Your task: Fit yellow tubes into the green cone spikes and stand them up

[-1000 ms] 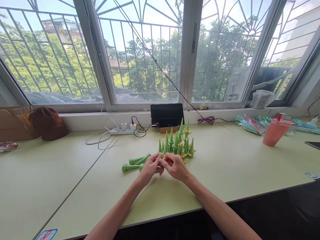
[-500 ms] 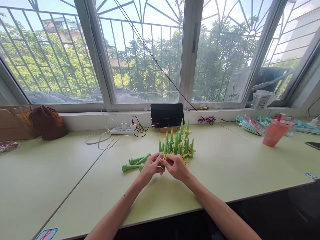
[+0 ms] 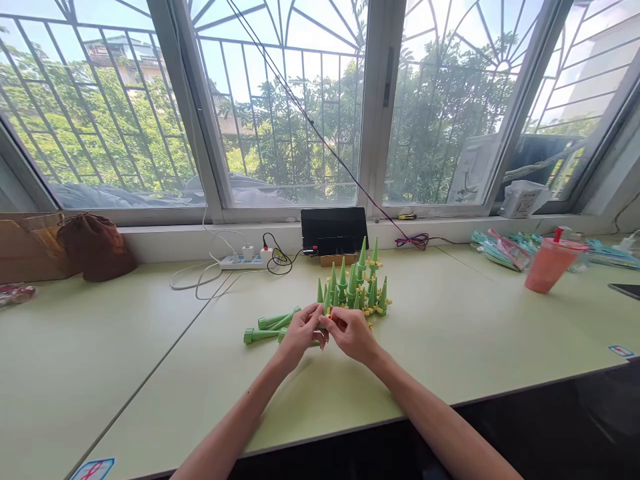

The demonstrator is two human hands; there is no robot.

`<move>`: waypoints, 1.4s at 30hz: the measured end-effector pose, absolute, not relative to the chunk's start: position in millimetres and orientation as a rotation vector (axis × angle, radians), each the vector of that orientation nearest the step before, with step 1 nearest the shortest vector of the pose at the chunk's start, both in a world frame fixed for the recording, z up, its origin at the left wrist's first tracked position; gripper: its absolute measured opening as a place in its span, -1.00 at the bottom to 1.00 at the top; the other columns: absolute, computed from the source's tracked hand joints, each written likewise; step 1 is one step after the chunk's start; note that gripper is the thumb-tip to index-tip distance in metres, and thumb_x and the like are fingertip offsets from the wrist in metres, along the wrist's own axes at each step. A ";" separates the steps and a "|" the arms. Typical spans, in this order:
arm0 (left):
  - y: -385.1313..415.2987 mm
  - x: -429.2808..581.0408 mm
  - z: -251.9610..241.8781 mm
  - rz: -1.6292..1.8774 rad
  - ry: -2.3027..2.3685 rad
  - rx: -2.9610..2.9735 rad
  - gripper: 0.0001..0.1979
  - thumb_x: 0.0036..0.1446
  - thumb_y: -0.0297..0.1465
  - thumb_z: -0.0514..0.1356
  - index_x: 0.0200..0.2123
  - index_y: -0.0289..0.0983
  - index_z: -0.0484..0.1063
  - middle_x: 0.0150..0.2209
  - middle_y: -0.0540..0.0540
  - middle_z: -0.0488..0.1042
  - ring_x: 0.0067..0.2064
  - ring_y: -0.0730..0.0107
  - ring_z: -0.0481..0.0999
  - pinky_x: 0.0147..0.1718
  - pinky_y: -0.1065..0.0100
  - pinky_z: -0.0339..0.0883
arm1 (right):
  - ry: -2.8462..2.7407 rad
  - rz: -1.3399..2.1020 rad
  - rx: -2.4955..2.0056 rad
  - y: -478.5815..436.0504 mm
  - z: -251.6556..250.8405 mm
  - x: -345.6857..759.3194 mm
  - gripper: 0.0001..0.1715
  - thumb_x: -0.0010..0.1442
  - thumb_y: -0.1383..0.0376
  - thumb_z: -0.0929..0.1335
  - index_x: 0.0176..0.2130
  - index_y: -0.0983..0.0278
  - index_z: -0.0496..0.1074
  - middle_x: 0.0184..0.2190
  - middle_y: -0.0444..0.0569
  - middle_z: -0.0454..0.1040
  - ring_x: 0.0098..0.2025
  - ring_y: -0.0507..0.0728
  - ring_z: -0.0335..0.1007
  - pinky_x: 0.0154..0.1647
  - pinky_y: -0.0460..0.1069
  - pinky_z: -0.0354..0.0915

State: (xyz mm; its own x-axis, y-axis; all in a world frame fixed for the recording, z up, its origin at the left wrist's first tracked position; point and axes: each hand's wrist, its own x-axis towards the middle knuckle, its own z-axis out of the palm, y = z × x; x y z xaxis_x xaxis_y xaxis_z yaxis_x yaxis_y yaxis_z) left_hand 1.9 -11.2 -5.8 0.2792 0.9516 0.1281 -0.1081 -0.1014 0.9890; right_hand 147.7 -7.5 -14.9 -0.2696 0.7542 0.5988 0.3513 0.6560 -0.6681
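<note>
My left hand (image 3: 302, 333) and my right hand (image 3: 351, 333) meet at the middle of the pale green table (image 3: 150, 373), fingers pinched together on a green cone-shaped spike (image 3: 327, 301) with a small yellow part at its base. Just behind the hands stands a cluster of upright green spikes (image 3: 359, 283) with yellow fittings. To the left of my left hand lie several green spikes on their sides (image 3: 270, 327).
A black tablet (image 3: 334, 228) leans at the window sill with a power strip (image 3: 245, 259) and cables beside it. A pink drink cup (image 3: 553, 264) and plastic packets (image 3: 500, 248) are at the right. A brown bag (image 3: 95, 245) sits at the left.
The hands stay in place; the fingers shift slightly on the spike, which sits a little lower between them.
</note>
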 end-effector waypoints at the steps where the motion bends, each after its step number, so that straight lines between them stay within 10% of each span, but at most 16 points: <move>1: -11.2 2.0 -5.2 1.132 0.885 1.341 -0.61 0.10 -0.04 0.17 -0.34 -0.29 0.30 -0.50 0.04 0.33 -0.58 0.54 0.36 -0.66 0.48 0.27 | -1.863 0.495 -0.885 -7.0 -15.4 147.7 -0.53 0.26 0.12 0.23 -0.59 0.25 0.07 -0.68 -0.23 0.11 -0.59 -0.04 -0.09 -0.54 -0.09 -0.06; 13: -12.1 3.9 -0.3 1.269 1.028 1.427 -0.59 -0.04 -0.09 0.28 -0.26 -0.29 0.37 -0.32 -0.05 0.45 -0.62 0.57 0.37 -0.75 0.48 0.26 | -1.766 0.461 -1.049 -0.1 -17.7 149.4 -0.60 0.31 0.11 0.18 -0.50 0.24 0.17 -0.64 -0.18 0.25 -0.59 0.00 0.06 -0.53 -0.09 -0.05; 24: -10.8 1.3 -2.8 1.279 1.130 1.517 -0.64 0.03 -0.08 0.24 -0.39 -0.28 0.31 -0.68 0.11 0.28 -0.71 0.58 0.24 -0.75 0.52 0.17 | -1.643 0.467 -1.045 1.2 -17.1 150.8 -0.72 0.31 0.11 0.18 -0.33 0.24 0.26 -0.68 -0.25 0.16 -0.63 0.00 0.06 -0.55 -0.09 -0.03; 42: -8.3 -7.1 -5.4 1.458 1.313 1.670 -0.71 0.10 -0.13 0.20 -0.39 -0.26 0.35 -0.62 0.08 0.28 -0.64 0.54 0.25 -0.69 0.48 0.14 | -1.925 0.476 -0.966 -0.1 -22.9 148.5 -0.47 0.33 0.12 0.14 -0.61 0.26 -0.02 -0.70 -0.21 0.02 -0.59 -0.03 -0.14 -0.53 -0.06 -0.15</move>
State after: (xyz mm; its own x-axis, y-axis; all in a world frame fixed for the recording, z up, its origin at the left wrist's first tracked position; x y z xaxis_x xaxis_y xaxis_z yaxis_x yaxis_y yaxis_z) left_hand -7.1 -8.3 -5.4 -0.0696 0.9122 0.4038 0.3064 -0.3657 0.8789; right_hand 148.5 -0.1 -22.9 -0.2875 0.7825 0.5523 0.4349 0.6204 -0.6527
